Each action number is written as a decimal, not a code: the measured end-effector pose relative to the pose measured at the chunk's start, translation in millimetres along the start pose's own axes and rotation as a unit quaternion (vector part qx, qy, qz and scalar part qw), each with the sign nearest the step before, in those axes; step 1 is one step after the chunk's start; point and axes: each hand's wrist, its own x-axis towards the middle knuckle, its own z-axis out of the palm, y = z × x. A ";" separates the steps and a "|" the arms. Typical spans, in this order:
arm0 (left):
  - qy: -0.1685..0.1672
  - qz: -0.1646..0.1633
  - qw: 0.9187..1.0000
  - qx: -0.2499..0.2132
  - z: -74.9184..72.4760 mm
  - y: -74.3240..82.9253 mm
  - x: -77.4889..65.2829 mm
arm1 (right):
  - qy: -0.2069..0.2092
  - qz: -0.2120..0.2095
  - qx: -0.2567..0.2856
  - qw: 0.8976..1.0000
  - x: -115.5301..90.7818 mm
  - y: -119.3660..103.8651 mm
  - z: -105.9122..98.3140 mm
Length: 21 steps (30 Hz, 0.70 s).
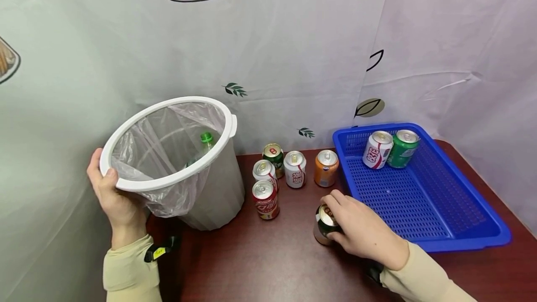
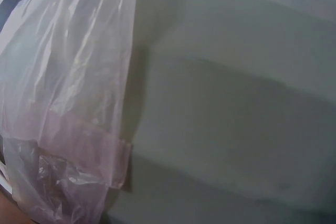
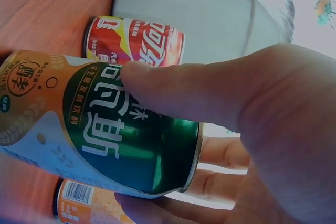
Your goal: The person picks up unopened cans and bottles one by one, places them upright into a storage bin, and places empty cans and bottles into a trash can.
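Observation:
My left hand (image 1: pixel 121 204) grips the white rim of a grey trash bin (image 1: pixel 224 195), thumb over the rim. The bin leans, its mouth tipped toward that hand. A clear plastic bag (image 1: pixel 176 199) lines it and folds over the rim; a green-capped bottle (image 1: pixel 206 137) shows inside. In the left wrist view the bin wall and bag (image 2: pixel 68 77) hide most of that hand. My right hand (image 1: pixel 365 227) holds a green and gold drink can (image 3: pixel 100 119) around its top end, between thumb and fingers. The can is low over the table, left of the blue basket.
A blue plastic basket (image 1: pixel 390 213) on the right contains a white can (image 1: pixel 376 153) and a green can (image 1: pixel 403 150). Between bin and basket stand a red can (image 1: pixel 265 204), an orange can (image 1: pixel 326 169), a dark green can (image 1: pixel 273 153) and two white cans (image 1: pixel 295 171). A cloth backdrop hangs behind.

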 end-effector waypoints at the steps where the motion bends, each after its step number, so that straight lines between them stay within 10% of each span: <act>1: 0.001 0.000 1.000 0.001 0.0 -0.2 -0.1 | 0.000 0.000 0.001 1.000 -0.2 0.6 -0.1; 21: 0.003 -0.001 1.000 -0.001 0.0 -1.0 0.4 | 0.072 0.041 0.075 0.994 4.4 18.6 -48.3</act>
